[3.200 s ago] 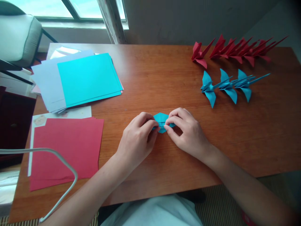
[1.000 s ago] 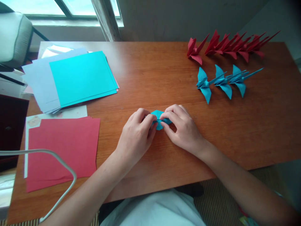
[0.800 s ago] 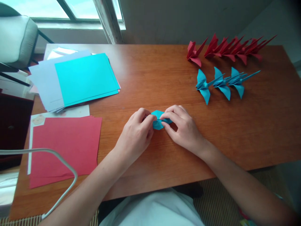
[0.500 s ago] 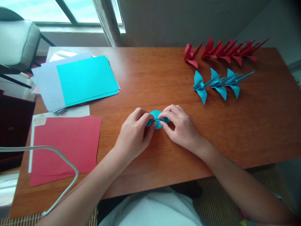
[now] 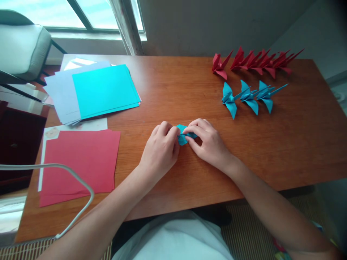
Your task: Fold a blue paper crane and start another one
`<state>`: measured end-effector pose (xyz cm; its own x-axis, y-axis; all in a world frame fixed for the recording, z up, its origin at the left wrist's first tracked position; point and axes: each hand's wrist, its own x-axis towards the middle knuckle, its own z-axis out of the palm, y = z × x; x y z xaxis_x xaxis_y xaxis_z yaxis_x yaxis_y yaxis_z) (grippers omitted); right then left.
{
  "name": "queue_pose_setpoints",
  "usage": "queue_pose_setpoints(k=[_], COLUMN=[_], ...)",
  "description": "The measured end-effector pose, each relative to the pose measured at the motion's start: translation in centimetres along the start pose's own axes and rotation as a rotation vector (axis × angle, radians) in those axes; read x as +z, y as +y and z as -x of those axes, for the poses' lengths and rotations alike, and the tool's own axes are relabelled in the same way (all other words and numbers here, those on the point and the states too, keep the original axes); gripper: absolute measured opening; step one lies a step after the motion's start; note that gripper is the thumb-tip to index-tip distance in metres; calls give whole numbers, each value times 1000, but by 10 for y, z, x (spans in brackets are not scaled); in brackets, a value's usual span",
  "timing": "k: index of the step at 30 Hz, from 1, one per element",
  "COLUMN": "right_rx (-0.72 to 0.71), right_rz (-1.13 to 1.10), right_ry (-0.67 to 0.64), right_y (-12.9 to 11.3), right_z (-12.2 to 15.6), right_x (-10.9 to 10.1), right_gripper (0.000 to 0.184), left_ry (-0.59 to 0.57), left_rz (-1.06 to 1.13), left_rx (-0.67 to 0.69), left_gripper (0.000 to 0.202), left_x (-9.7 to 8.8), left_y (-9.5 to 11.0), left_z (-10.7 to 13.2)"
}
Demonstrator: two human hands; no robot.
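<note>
A small folded piece of blue origami paper (image 5: 182, 141) is between my two hands, just above or on the table near its front middle. My left hand (image 5: 162, 144) is closed on its left side, and the fingers cover that end. My right hand (image 5: 207, 142) pinches the right side between thumb and fingertips. A dark crease or slit runs across the paper's middle. Up to the right stand three blue paper cranes (image 5: 245, 96), with a row of several red paper cranes (image 5: 260, 63) behind them.
Blue sheets (image 5: 107, 92) lie over white sheets (image 5: 61, 95) at the back left of the wooden table (image 5: 173, 86). Red sheets (image 5: 81, 162) are stacked nearer me. A white cable or bar (image 5: 78, 177) curves over the front left. A chair (image 5: 21, 50) stands beyond the left edge.
My left hand has shifted slightly right over the blue paper, covering more of its left end. My right hand keeps its pinch. The whole view has moved a little.
</note>
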<state>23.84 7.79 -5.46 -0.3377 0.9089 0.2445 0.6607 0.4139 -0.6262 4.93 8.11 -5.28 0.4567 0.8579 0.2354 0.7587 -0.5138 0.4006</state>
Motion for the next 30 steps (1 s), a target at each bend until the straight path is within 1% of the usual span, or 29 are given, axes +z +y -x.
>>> queue_pose_setpoints(k=[3,5,8,12,15,17,19,21,24,27,30], right_rx=[-12,-59,-134,-138,-121,-111,-98,-89,-97,-131,-204], right_rz=[4,29,69,154,217,240,268,305,356,384,390], right_ry=[15,0,-39,-74,-80,-65,-56,-55,-51,-50,-65], right_y=[0,1,1,1,2,4,4,5,4,1,-4], right_z=[0,0,0,1,1,1,1,2,2,3,4], right_x=[-1,-1,-1,-3,-5,-8,-10,-12,-15,-17,-17], right_gripper=[26,32,33,32,33,35,35,34,31,27,27], left_ry=[-16,-37,-63,-79,-118,-123,-100,-70,-55,-62,-77], left_rz=[19,22,-43,-175,-247,-289,-324,-346,-358,-377,-388], left_rx=[17,41,116,265,301,306,300,292,275,202,117], left_gripper=[21,25,29,30,29,28,27,25,24,25,31], left_x=[-1,-4,-10,-13,-11,-12,-13,-16,-21,-26,-29], left_y=[-3,-4,-4,6,14,17,18,18,18,18,16], left_z=[1,2,6,13,16,17,18,19,20,22,22])
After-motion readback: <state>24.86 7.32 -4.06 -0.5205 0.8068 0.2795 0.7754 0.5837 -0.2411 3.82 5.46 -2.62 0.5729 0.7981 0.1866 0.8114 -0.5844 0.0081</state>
